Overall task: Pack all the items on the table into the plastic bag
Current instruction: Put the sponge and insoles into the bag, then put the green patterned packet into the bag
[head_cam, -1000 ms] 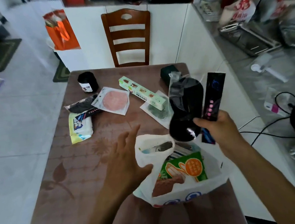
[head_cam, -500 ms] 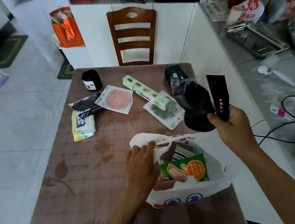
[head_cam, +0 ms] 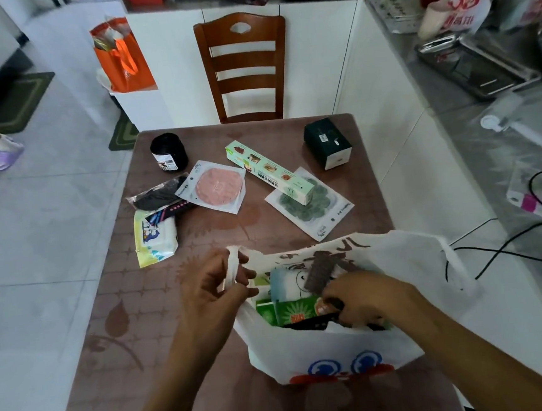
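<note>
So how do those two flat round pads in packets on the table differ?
The pink pad packet lies bare on the table; the green pad packet has the long box lying across it. The pink one sits left of the box, the green one right. Both are flat, white-edged and unpacked.

The left hand [head_cam: 216, 285] is raised at the bag's [head_cam: 325, 354] left edge, fingers curled round its handle [head_cam: 234, 267]. The right hand [head_cam: 366, 298] reaches down into the bag's mouth, knuckles up, fingers curled on a dark packet [head_cam: 316, 322]. Both forearms are bare.
</note>
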Tool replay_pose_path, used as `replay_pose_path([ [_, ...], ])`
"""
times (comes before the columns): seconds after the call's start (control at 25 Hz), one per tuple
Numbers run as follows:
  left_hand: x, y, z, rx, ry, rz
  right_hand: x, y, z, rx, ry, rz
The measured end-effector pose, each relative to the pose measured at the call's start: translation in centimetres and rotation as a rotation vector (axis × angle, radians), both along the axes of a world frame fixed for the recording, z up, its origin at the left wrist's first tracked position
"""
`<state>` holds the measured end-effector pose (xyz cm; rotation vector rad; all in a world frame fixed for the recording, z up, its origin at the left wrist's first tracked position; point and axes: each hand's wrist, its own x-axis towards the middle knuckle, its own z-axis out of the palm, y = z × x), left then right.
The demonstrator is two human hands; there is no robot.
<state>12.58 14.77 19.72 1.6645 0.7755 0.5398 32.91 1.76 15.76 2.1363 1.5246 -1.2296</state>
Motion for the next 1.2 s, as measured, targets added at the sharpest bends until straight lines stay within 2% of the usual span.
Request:
replay_pose_path([
  [0.08,-1.3,1.2,0.3,0.026,0.023,-0.055,1.1,0.4,0.9,0.277,0.117,-0.226],
  [0.16,-2.0,2.9,0.2,0.001,0.063,-0.065,2.6,0.8,2.4,0.465,0.218,-0.477],
  [0.24,-0.6,5.4,0.0,-0.216,0.048,0.053,4.3,1.8,3.8,0.547,0.305,-0.612],
  [0.32,2.5,8.2,-2.2,-0.411,0.114,0.169,7.0,3.1,5.0,0.537,0.376,-0.628],
  [0.4,6.3,10.7,-6.5,-0.207,0.295,0.026,10.6,4.3,5.7,0.532,0.396,-0.656],
  [0.52,10.0,12.4,-13.9,0.193,0.751,-0.323,15.2,6.2,4.0,0.566,0.281,-0.755],
  [0.64,11.6,13.3,-19.0,0.373,1.056,-0.521,18.2,8.0,-1.0,0.390,0.192,-0.706],
  [0.76,10.8,15.1,-22.1,0.338,1.179,-0.591,20.9,9.1,-5.1,0.124,0.172,-0.443],
  [0.84,9.7,16.2,-23.8,0.433,1.225,-0.626,22.6,9.8,-7.5,0.079,0.112,-0.369],
  [0.92,9.4,16.6,-24.5,0.424,1.231,-0.650,24.2,9.8,-10.4,0.093,0.049,-0.444],
  [1.08,9.8,16.3,-23.6,0.379,1.236,-0.638,24.7,9.4,-15.6,0.187,-0.027,-0.732],
  [1.2,9.9,16.3,-23.4,0.370,1.218,-0.641,24.3,9.5,-17.9,0.283,-0.048,-0.833],
])
